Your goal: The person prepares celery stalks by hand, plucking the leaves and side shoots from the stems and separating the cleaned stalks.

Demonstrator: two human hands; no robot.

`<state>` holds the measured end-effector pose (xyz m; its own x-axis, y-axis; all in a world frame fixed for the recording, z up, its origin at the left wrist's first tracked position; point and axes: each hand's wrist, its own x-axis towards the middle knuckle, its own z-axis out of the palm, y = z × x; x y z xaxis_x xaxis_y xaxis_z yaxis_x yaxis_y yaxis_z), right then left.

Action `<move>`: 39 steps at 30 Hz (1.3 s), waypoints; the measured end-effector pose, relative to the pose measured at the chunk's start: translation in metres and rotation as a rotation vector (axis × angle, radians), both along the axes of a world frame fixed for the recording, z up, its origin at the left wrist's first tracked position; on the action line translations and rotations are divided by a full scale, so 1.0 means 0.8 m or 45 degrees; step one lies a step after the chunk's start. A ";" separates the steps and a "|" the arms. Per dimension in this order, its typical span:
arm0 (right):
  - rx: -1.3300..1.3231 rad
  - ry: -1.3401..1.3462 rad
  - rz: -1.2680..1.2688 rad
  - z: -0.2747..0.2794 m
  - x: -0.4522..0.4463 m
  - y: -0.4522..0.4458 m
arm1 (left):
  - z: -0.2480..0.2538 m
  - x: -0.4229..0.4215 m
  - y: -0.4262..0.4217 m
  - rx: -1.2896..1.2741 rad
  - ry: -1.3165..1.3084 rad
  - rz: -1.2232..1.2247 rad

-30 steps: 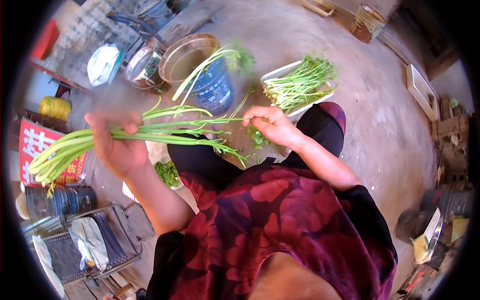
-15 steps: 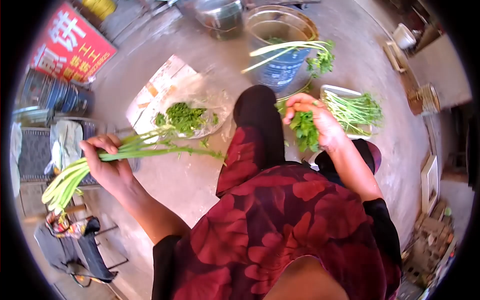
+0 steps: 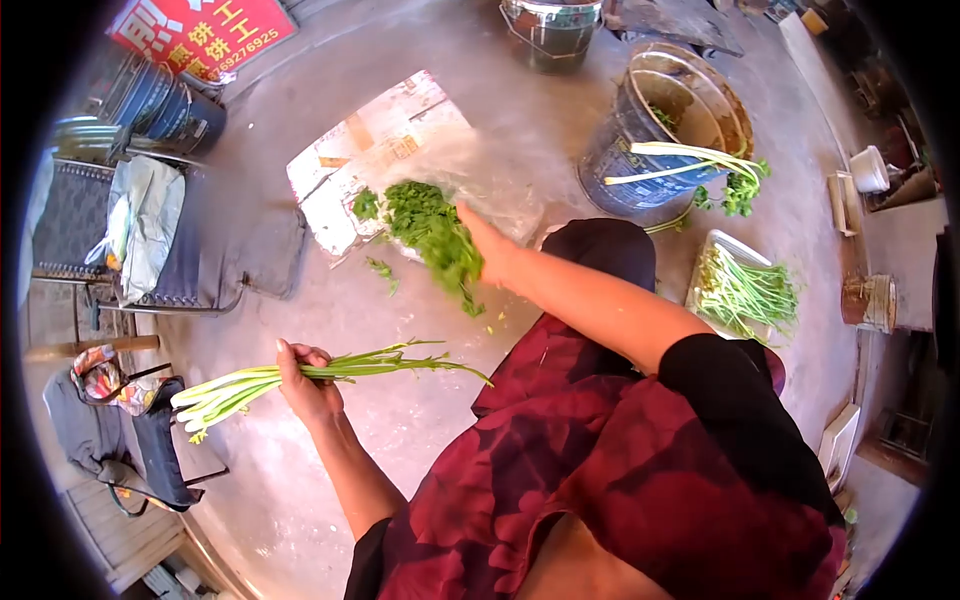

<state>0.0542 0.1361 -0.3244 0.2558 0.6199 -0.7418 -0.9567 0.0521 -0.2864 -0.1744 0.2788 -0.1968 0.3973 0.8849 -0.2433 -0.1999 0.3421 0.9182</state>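
My left hand (image 3: pixel 312 382) is closed around a bunch of celery stalks (image 3: pixel 228 390), pale thick ends to the left and thin, mostly leafless tips to the right. Farther forward, my right hand (image 3: pixel 488 246) grips a clump of green celery leaves (image 3: pixel 452 262), its fingers partly hidden behind them. This clump hangs against a leaf pile (image 3: pixel 408 208) on a clear plastic bag (image 3: pixel 500 200), so where one ends and the other begins is hard to see. Under the bag lies a white cardboard sheet (image 3: pixel 330 195). A loose leaf sprig (image 3: pixel 382 274) rests on the floor nearby.
A blue bucket (image 3: pixel 625 170) stands front right, celery stalks (image 3: pixel 690 155) across its rim. Thin green stems fill a white tray (image 3: pixel 708 262) beside my knee. At left are a metal-framed chair (image 3: pixel 215 240) and dark bag (image 3: pixel 95 430); a metal pail (image 3: pixel 552 40) stands far ahead.
My right hand has moved from beside the tray across to the leaf pile, carrying leaves. My left hand, still holding the stalks, has come inward and lower in view. The camera view has shifted.
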 end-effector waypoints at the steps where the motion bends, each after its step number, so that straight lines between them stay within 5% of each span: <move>1: 0.006 -0.051 -0.021 0.005 0.012 0.014 | -0.002 0.002 0.003 0.030 0.019 -0.013; 4: -0.459 -0.155 0.007 0.053 0.035 0.018 | -0.008 0.016 0.006 0.080 0.040 -0.090; 9: -0.251 -0.450 0.051 0.010 0.042 -0.028 | -0.019 0.059 -0.006 0.216 0.322 -0.298; 15: -0.022 -1.114 0.392 0.148 0.021 -0.055 | -0.013 0.112 -0.045 0.460 0.767 -0.787; 19: 0.351 -1.391 -0.078 0.232 -0.009 -0.070 | 0.008 0.126 -0.095 0.941 1.192 -1.141; 22: 0.533 -1.356 -0.201 0.256 -0.013 -0.117 | 0.019 0.130 -0.136 1.172 1.160 -1.423; 26: 0.647 -1.202 -0.322 0.300 -0.026 -0.207 | 0.079 0.147 -0.200 1.440 0.989 -1.693; 32: 0.524 -1.780 -0.771 0.411 -0.066 -0.362 | 0.173 0.192 -0.344 1.700 0.159 -2.037; 35: 0.305 -2.065 -0.969 0.461 -0.095 -0.428 | 0.207 0.220 -0.428 1.544 -0.285 -2.241; 38: -0.105 -2.433 -1.168 0.468 -0.101 -0.469 | 0.205 0.246 -0.484 1.303 -0.870 -2.128; 39: -0.218 -2.462 -1.118 0.455 -0.097 -0.484 | 0.212 0.246 -0.490 1.086 -0.813 -2.224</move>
